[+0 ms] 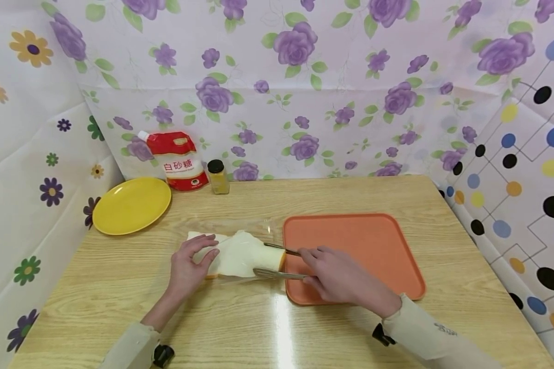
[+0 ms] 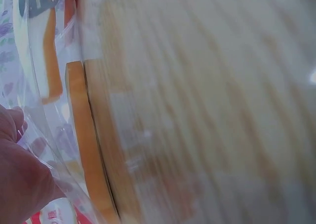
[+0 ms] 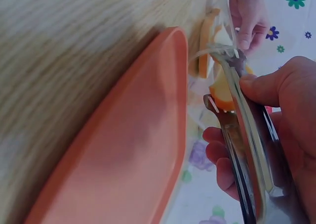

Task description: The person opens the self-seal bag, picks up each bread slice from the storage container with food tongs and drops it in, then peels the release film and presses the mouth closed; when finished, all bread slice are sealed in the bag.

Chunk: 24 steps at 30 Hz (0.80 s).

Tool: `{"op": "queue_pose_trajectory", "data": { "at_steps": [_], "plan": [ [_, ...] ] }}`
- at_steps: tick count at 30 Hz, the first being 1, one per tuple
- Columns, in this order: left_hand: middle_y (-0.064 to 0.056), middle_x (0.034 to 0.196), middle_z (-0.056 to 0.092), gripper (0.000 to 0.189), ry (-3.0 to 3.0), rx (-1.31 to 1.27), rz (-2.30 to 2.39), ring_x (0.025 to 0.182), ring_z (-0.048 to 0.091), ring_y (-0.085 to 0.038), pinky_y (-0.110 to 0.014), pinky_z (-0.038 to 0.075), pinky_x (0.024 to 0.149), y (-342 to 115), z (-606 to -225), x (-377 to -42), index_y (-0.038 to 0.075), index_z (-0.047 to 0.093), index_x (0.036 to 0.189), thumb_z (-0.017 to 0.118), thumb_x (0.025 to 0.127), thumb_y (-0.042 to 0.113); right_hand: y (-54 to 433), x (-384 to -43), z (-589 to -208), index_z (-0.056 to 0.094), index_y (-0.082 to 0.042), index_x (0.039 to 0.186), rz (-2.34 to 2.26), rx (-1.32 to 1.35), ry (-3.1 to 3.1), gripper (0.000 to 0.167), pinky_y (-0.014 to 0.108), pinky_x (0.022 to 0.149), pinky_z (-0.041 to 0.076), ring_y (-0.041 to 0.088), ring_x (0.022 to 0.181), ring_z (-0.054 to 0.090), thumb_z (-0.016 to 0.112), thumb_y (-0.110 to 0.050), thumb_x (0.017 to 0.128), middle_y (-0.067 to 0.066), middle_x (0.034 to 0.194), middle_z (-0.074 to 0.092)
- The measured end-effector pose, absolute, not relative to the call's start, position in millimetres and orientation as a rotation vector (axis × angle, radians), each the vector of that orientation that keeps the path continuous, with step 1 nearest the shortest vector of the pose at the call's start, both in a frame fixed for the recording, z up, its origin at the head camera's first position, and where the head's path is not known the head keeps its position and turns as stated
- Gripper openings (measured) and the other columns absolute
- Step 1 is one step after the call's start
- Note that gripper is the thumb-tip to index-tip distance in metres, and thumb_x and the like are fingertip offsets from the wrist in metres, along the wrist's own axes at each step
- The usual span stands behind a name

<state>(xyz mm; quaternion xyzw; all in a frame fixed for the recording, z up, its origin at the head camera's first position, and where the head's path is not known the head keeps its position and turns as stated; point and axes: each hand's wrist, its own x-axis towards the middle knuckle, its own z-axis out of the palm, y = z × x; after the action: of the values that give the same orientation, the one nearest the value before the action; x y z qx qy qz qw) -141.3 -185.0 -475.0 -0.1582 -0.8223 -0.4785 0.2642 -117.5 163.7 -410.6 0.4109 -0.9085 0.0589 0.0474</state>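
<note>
My right hand (image 1: 337, 274) grips metal tongs (image 1: 281, 275), whose tips lie on either side of a white bread slice (image 1: 271, 259) with an orange-brown crust. That slice is at the right end of a clear plastic bag (image 2: 37, 110), raised above another bread slice (image 2: 86, 140) that lies lower in the bag. With thumb and fingers, my left hand (image 1: 191, 266) pinches the film of the bag at its left part. Whether the tong tips press firmly on the bread is hard to tell.
An orange tray (image 1: 351, 230) lies right of the bag, beneath my right hand. Toward the back left stand a yellow plate (image 1: 131, 207), a red-and-white sugar pouch (image 1: 177, 161) and a small black-capped jar (image 1: 218, 178). Patterned cloth walls enclose the wooden table (image 1: 231, 328).
</note>
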Motion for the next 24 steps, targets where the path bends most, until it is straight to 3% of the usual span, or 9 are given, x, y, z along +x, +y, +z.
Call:
{"op": "queue_pose_trajectory", "data": {
  "at_steps": [3, 10, 14, 20, 24],
  "plan": [
    [-0.02, 0.105, 0.072, 0.023, -2.216, -0.431, -1.292, 0.108, 0.061, -0.041, -0.014, 0.036, 0.098, -185, -475, -141, -0.004, 0.075, 0.093, 0.08, 0.074, -0.015, 156, -123, -409, 0.053, -0.006, 0.125, 0.191, 1.289, -2.765, 0.041, 0.028, 0.056, 0.047, 0.017, 0.075, 0.055, 0.07, -0.027, 0.095, 0.0, 0.096, 0.062],
    [-0.021, 0.105, 0.072, 0.024, -2.205, -0.446, -1.278, 0.108, 0.061, -0.043, -0.014, 0.036, 0.1, -186, -473, -140, -0.004, 0.075, 0.092, 0.081, 0.072, -0.016, 138, -137, -407, 0.055, -0.007, 0.121, 0.185, 1.373, -2.74, 0.034, 0.027, 0.059, 0.046, 0.015, 0.072, 0.052, 0.067, -0.026, 0.097, -0.005, 0.082, 0.054],
    [-0.021, 0.105, 0.072, 0.025, -2.191, -0.464, -1.266, 0.107, 0.06, -0.046, -0.015, 0.037, 0.1, -186, -472, -140, -0.004, 0.075, 0.092, 0.081, 0.071, -0.017, 128, -144, -407, 0.054, -0.005, 0.124, 0.184, 1.394, -2.752, 0.036, 0.027, 0.059, 0.046, 0.015, 0.073, 0.053, 0.066, -0.027, 0.098, -0.004, 0.082, 0.054],
    [-0.023, 0.105, 0.072, 0.026, -2.168, -0.494, -1.262, 0.108, 0.059, -0.05, -0.018, 0.037, 0.103, -181, -469, -140, -0.004, 0.075, 0.091, 0.08, 0.071, -0.018, 114, -151, -409, 0.049, -0.001, 0.138, 0.143, 1.401, -2.768, 0.051, 0.03, 0.065, 0.051, 0.019, 0.082, 0.059, 0.065, -0.029, 0.098, 0.001, 0.095, 0.064],
    [-0.021, 0.106, 0.072, 0.026, -2.168, -0.485, -1.25, 0.109, 0.059, -0.048, -0.031, 0.038, 0.106, -180, -467, -140, -0.002, 0.075, 0.092, 0.081, 0.071, -0.017, 105, -156, -412, 0.049, 0.0, 0.137, 0.143, 1.432, -2.762, 0.052, 0.031, 0.068, 0.052, 0.02, 0.083, 0.06, 0.064, -0.031, 0.099, 0.002, 0.096, 0.064]
  ]
}}
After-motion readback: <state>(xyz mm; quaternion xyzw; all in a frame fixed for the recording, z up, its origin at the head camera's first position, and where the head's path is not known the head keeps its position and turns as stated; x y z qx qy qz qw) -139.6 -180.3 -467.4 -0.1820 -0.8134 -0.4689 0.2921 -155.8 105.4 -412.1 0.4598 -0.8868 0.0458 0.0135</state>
